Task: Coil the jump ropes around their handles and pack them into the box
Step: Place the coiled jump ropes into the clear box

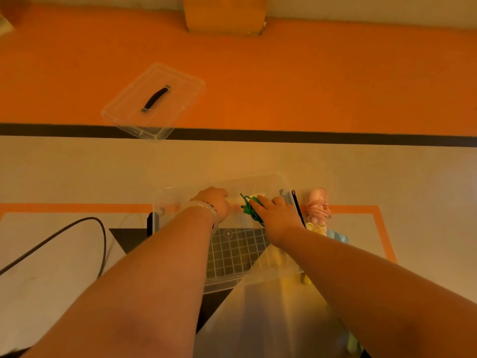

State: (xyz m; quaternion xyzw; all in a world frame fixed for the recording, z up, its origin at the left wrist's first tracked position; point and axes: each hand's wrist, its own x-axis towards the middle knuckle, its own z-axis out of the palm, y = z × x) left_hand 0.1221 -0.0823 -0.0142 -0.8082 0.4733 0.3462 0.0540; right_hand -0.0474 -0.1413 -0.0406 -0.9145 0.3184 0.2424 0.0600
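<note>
A clear plastic box (170, 202) stands open on the floor in front of me. Both my hands reach into it. My left hand (215, 202) is curled round the pale handle end of a green jump rope (249, 209). My right hand (275, 213) lies over the green coil, fingers on it; how it grips is hidden. A coiled pink jump rope (318, 205) lies just outside the box's right wall. Beside it sit a yellow rope (316, 227) and a light blue one (338, 237), partly hidden by my right forearm.
The box's clear lid (129, 104) with a black handle lies on the orange floor at the upper left. A cardboard box (224, 14) stands at the far wall. A dark cable (77, 226) loops on the left. A translucent bag (271, 319) lies near me.
</note>
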